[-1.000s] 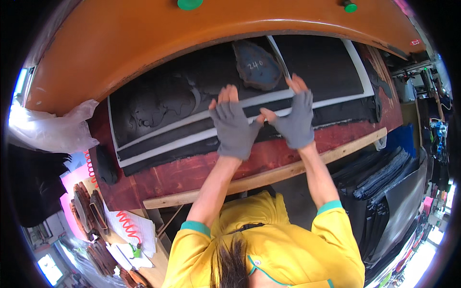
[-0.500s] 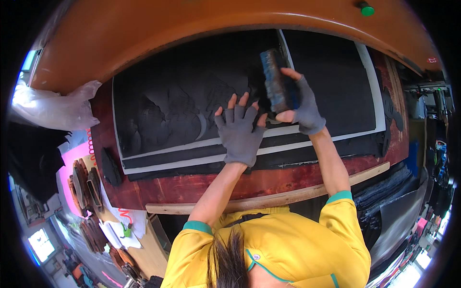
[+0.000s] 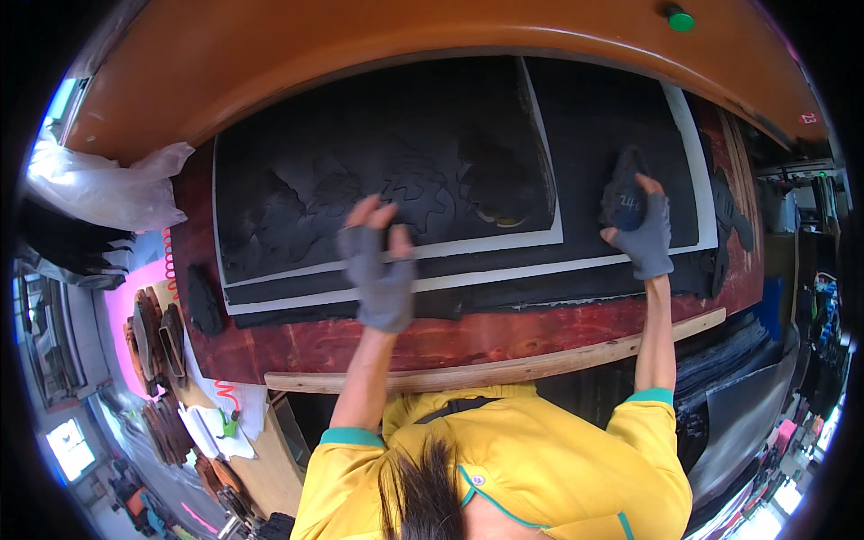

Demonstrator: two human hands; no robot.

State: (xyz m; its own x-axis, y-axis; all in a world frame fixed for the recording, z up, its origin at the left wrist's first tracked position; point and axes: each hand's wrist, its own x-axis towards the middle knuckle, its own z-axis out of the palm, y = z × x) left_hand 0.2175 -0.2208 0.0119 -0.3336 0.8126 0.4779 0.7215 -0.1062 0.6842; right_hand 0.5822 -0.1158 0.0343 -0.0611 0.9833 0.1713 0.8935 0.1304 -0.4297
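Wearing a grey fingerless glove, my left hand hovers blurred over the near edge of a black sheet, fingers spread and empty. That sheet has cut-out shapes in it and lies on a white-edged board on the red worktable. My right hand, also gloved, grips a dark oval cut piece over a second black sheet at the right.
An orange machine beam with a green button arches across the far side. A wooden strip edges the table's near side. Brown tools and a red coiled cord lie at the left, white plastic above them.
My right hand has carried the dark piece from the middle seam out to the right sheet. My left hand has shifted left and toward me along the sheet's edge.
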